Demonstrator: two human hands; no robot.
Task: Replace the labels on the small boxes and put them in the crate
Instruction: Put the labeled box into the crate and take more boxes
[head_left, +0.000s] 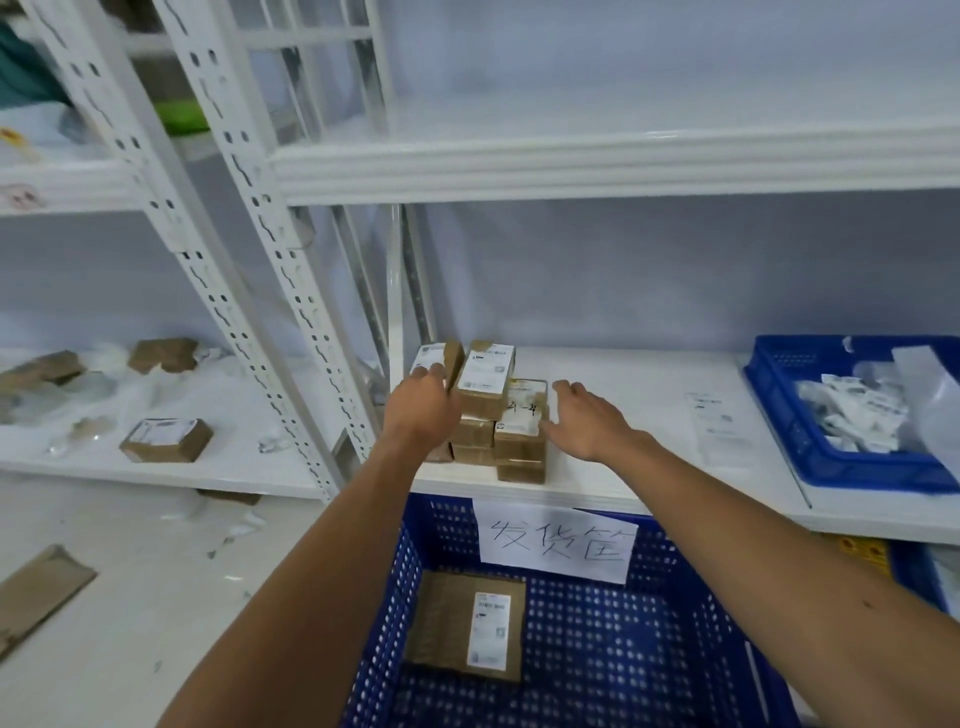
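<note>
On shelf | box stack | left hand atop, grip unclear | right hand beside, spread wide

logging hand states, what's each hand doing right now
left hand: on the small boxes, grip cannot be told
right hand: open, beside them

Stockroom or parcel packing room. White slotted-steel racking runs from 9 to 3 o'clock, with plain white shelf boards on several levels. Near centre, a stack of small cardboard boxes, printed shipping labels on their tops. Blue perforated crate at 6 o'clock, with a handwritten paper sign on its far wall and one labelled box inside. Second blue crate at 3 o'clock holds crumpled white paper scraps. At 9 o'clock, another labelled carton and loose plastic wrap lie on a shelf. Flattened cardboard lies on the floor at 8 o'clock.
</note>
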